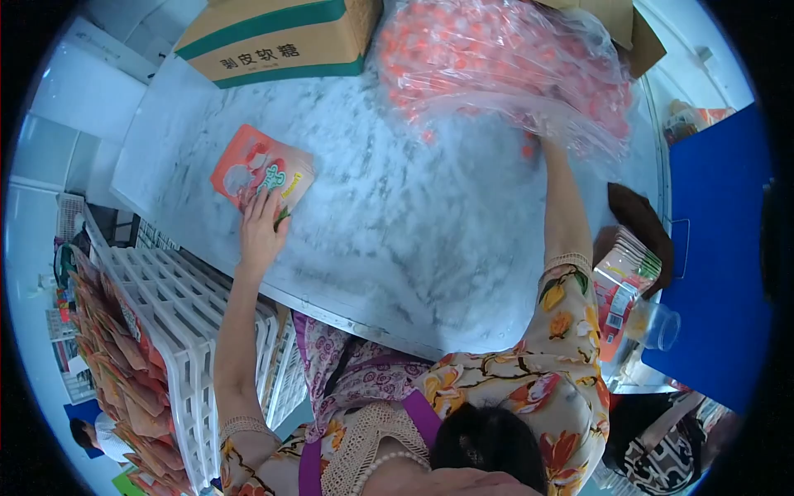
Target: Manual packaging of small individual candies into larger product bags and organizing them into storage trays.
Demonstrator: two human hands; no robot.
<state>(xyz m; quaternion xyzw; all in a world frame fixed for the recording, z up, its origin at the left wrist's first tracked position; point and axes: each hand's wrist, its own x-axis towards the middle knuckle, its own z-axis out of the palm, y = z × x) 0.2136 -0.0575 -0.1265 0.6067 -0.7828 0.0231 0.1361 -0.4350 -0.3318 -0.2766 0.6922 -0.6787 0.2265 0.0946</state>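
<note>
My left hand (263, 231) lies with its fingers stretched out on the lower edge of a red and pink pouch (248, 172). More pouch edges show at its right side, so it looks like a small stack. At the far right of the table, my right hand (556, 131) reaches into the mouth of a big clear plastic bag (504, 103). Plastic film covers its fingers, and what they hold, if anything, is hidden. Many small red-and-white wrapped pieces (463, 50) fill the bag. One loose red piece (528, 151) lies just left of my right wrist.
A brown carton with green bands (281, 50) stands at the far left of the marble-patterned table (364, 223). Left of me, a white plastic crate (178, 347) holds many pouches (116, 355). Toward the right are stacked pouches (624, 277), a clear jar (659, 326) and a blue panel (719, 248).
</note>
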